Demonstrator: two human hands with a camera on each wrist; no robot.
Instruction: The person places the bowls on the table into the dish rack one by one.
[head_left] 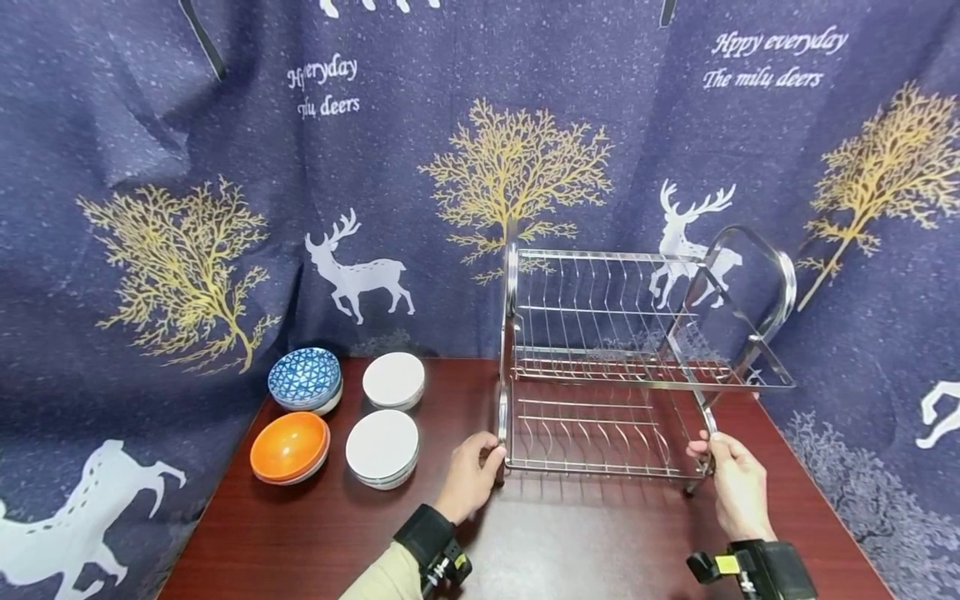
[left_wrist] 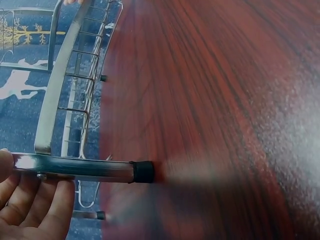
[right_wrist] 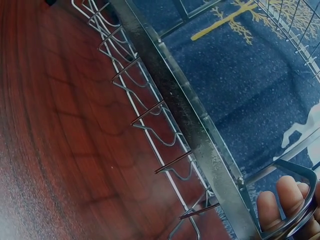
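Note:
A two-tier metal dish rack (head_left: 652,384) stands on the right half of the brown table (head_left: 585,550), with no dishes on either tier. My left hand (head_left: 472,477) grips its left front post low down, near the lower tier. On the other side my right hand (head_left: 738,487) holds the right front post at about the same height. The left wrist view shows fingers (left_wrist: 42,205) behind the shiny post, whose black foot cap (left_wrist: 144,172) points at the tabletop. Curled fingertips (right_wrist: 287,197) wrap the curved metal in the right wrist view.
Left of the rack are stacked bowls: blue-patterned bowls (head_left: 303,379) and white bowls (head_left: 393,380) at the back, orange bowls (head_left: 289,447) and more white bowls (head_left: 382,446) in front. A dark blue curtain (head_left: 450,58) hangs close behind the table.

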